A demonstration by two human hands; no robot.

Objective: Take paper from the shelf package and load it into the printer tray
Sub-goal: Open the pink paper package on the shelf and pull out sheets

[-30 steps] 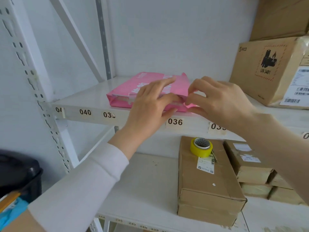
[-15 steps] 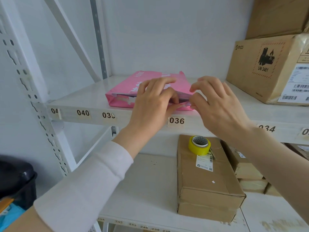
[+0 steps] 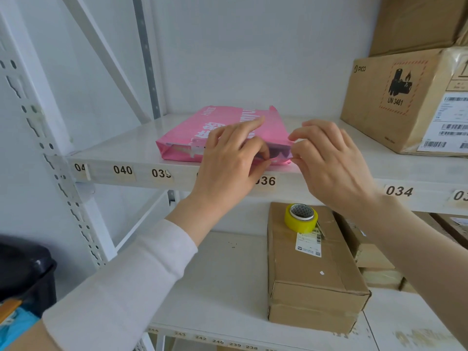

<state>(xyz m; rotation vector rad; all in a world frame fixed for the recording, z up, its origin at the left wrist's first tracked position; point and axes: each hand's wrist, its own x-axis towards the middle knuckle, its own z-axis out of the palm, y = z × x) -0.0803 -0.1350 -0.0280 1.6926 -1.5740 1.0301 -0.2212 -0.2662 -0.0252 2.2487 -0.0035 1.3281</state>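
Note:
A pink paper package (image 3: 200, 125) lies flat on the upper white shelf (image 3: 121, 153), its near end at the shelf's front edge. My left hand (image 3: 228, 160) rests on the package's near end, fingers on top and thumb pinching the wrapper's flap at the opening. My right hand (image 3: 329, 160) pinches the wrapper's right near corner with thumb and forefinger. The flap is lifted a little and a dark gap shows inside. The paper itself is hidden. No printer is in view.
A large cardboard box (image 3: 410, 102) stands on the same shelf to the right. On the lower shelf (image 3: 222, 274) lies a long cardboard box (image 3: 311, 279) with a yellow tape roll (image 3: 301, 217) on it, and smaller boxes (image 3: 367, 254) beside it. A black bin (image 3: 25, 272) sits at lower left.
Both hands stayed at the package's near end. The wrapper's flap has been pulled up and apart, so a dark opening now shows. My right hand's fingers have spread a little.

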